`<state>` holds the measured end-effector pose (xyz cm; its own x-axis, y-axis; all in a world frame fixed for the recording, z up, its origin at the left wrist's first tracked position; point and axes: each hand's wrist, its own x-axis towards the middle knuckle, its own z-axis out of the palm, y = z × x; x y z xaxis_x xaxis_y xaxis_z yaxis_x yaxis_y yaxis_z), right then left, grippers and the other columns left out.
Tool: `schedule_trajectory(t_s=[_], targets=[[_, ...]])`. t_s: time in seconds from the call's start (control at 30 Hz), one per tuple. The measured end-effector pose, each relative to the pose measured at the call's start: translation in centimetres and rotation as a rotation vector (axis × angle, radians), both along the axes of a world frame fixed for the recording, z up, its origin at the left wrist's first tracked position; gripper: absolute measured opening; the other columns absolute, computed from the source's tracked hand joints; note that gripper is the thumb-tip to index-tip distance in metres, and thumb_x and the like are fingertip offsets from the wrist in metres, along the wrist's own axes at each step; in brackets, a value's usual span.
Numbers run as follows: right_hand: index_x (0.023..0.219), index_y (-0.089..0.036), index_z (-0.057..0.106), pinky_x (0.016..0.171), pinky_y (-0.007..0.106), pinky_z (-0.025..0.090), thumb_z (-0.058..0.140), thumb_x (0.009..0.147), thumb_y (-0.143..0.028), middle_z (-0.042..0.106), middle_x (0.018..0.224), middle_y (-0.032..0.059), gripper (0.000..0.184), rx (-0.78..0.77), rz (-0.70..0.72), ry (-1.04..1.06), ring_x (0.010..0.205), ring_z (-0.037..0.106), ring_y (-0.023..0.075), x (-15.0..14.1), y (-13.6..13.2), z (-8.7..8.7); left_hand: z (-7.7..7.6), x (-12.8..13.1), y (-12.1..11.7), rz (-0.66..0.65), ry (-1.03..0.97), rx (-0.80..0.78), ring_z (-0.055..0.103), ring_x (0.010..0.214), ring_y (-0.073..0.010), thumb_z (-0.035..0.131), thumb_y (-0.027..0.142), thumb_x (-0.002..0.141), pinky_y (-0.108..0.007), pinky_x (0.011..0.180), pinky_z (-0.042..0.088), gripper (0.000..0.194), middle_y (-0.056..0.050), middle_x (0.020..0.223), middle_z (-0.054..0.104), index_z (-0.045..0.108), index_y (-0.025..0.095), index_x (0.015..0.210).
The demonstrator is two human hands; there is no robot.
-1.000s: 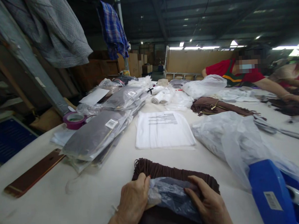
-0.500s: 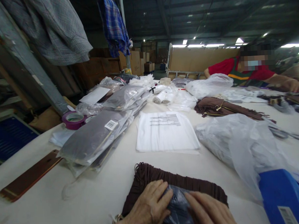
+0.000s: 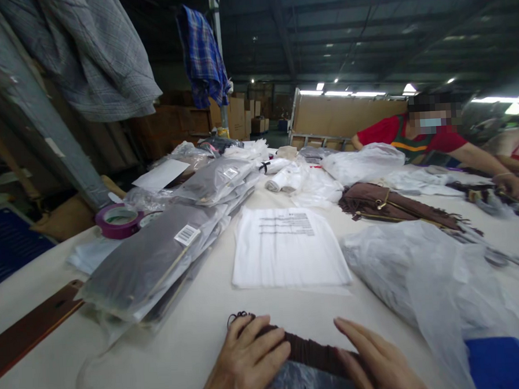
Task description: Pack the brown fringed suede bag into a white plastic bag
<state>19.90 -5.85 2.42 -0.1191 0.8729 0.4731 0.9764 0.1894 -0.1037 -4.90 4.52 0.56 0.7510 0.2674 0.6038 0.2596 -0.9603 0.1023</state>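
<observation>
A dark brown fringed bag [image 3: 313, 349] lies at the bottom of the head view, its lower part cut off by the frame edge. On top of it is a piece of dark, shiny plastic film [image 3: 310, 382]. My left hand [image 3: 253, 360] rests over the bag's left end with its fingers stretched out. At the right end, my right hand [image 3: 376, 359] is open, fingers extended, its lower fingers by the film's edge. Just beyond the bag lies a stack of printed white plastic bags [image 3: 288, 251].
Bagged grey items [image 3: 150, 258] are piled at left, near purple tape [image 3: 118, 220] and a brown phone-like slab [image 3: 35, 325]. To the right are a clear plastic bag [image 3: 402, 262], a blue object [image 3: 505, 362] and another brown fringed bag [image 3: 386, 202]. A co-worker [image 3: 413, 137] reaches across the far side.
My hands have moved apart, the left toward the bag's upper left corner and the right outward. The view has shifted, so the bag sits lower in it. The co-worker's arm has moved slightly.
</observation>
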Motion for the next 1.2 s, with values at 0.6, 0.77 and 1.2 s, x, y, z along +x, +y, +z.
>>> schedule_trajectory(t_s=[0.6,0.77,1.2], targets=[[0.073,-0.017,0.056,0.067,0.025,0.04,0.041,0.081,-0.008,0.057,0.078,0.0054,0.019,-0.616,0.1,0.045,0.073,0.052,0.0145,3.3,17.5,-2.0,-2.7,5.9,11.8,0.261,0.054,-0.65,0.054,0.082,-0.0172,0.052,0.008,0.075,-0.032,0.077,0.045,0.012,-0.003,0.079,0.061,0.06,0.016,0.076],[0.075,-0.016,0.054,0.066,0.025,0.039,0.04,0.081,-0.009,0.054,0.077,0.0043,0.017,-0.644,0.131,0.069,0.07,0.049,0.0137,3.7,18.0,-2.4,-1.8,7.7,11.5,0.193,0.139,-0.565,0.053,0.081,-0.0191,0.056,0.012,0.078,-0.034,0.076,0.045,0.007,-0.005,0.081,0.061,0.06,0.015,0.082],[0.067,-0.018,0.047,0.061,0.023,0.034,0.044,0.079,-0.009,0.049,0.07,0.0005,0.016,-0.718,0.137,0.146,0.062,0.041,0.011,4.0,18.8,-1.8,-2.3,11.7,11.4,0.129,0.282,-0.393,0.051,0.08,-0.0219,0.066,0.028,0.075,-0.036,0.071,0.043,0.016,-0.005,0.082,0.058,0.056,0.016,0.081]])
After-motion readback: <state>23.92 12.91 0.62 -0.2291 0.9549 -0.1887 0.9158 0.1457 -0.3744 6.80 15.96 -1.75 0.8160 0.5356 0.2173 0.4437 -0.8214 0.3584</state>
